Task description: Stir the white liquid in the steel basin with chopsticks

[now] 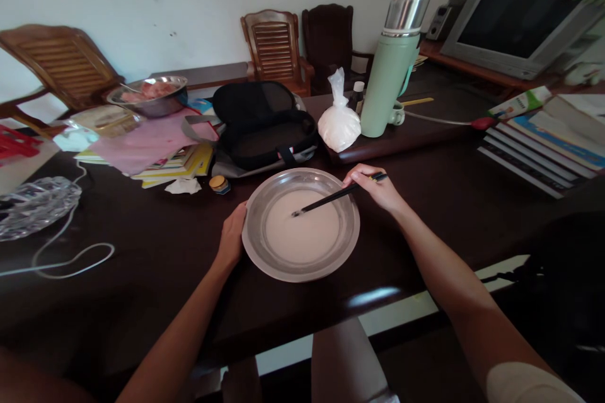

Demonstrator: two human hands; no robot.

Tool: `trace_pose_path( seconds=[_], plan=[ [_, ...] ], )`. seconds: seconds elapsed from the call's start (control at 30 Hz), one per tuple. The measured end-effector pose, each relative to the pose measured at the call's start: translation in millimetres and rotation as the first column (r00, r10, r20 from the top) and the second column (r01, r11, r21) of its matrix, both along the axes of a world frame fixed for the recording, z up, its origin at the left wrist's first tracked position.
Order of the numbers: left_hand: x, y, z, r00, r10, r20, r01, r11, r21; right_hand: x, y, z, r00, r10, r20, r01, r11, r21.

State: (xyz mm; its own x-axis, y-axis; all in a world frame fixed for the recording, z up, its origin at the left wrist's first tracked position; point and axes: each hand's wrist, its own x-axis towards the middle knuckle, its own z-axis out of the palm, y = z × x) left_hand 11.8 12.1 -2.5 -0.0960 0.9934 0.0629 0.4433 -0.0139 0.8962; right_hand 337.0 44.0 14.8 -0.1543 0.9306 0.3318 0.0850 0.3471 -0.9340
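A round metal basin (301,272) stands on the dark table in front of me, with a milky white liquid (302,233) in it. My left hand (233,234) is closed against the basin's left rim; part of its fingers is hidden behind the wall. Over the right rim, my right hand (373,186) grips dark chopsticks (328,198). Their tips dip into the liquid near the middle and carry some whitish residue. Behind the basin sits a tied clear plastic bag of white powder (339,128).
A green thermos (390,85) rises beside the powder bag. Behind the basin lies an open black case (267,129); left of it are a small jar (219,184), books (182,167) and a bowl of meat (150,97). Stacked books (543,145) lie right, a glass dish (35,204) and cable far left.
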Motion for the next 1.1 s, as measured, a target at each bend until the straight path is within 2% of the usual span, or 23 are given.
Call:
trace_pose_path(
  seconds=[0.07,0.23,0.37,0.5,0.67,0.83,1.0,1.1],
  plan=[
    [0.3,-0.1,0.6,1.0,-0.002,0.007,0.002,1.0,0.004,0.2,0.0,0.1,0.999,-0.021,-0.028,0.021,1.0,-0.001],
    [-0.3,0.4,-0.3,1.0,-0.011,0.029,0.011,1.0,0.003,-1.3,-0.4,1.0,0.999,0.047,-0.014,-0.047,0.999,-0.012],
    [-0.8,0.3,-0.4,1.0,-0.007,0.03,0.007,1.0,-0.007,0.1,-0.4,1.3,1.0,-0.009,-0.005,0.009,0.999,0.031],
    [-0.9,0.3,-0.9,0.999,-0.001,0.038,0.001,1.0,-0.015,0.0,-1.0,0.6,0.999,0.035,-0.026,-0.035,0.999,-0.018],
    [-0.1,-0.1,-0.1,1.0,0.0,0.024,0.0,1.0,-0.017,-0.6,-1.2,0.9,0.999,0.015,0.032,-0.016,0.998,0.053],
    [0.4,-0.5,2.1,1.0,0.011,-0.013,-0.011,1.0,-0.019,-0.2,-0.6,-0.1,0.999,0.039,-0.022,-0.039,0.999,-0.02],
    [1.6,-0.9,3.7,1.0,0.004,-0.01,-0.004,1.0,-0.006,-1.1,-1.5,1.7,1.0,0.004,0.006,-0.005,0.999,0.046],
    [1.8,-0.9,3.5,1.0,0.007,-0.012,-0.007,1.0,-0.002,-1.0,-1.6,1.7,0.999,0.012,-0.035,-0.012,1.0,0.0]
  ],
)
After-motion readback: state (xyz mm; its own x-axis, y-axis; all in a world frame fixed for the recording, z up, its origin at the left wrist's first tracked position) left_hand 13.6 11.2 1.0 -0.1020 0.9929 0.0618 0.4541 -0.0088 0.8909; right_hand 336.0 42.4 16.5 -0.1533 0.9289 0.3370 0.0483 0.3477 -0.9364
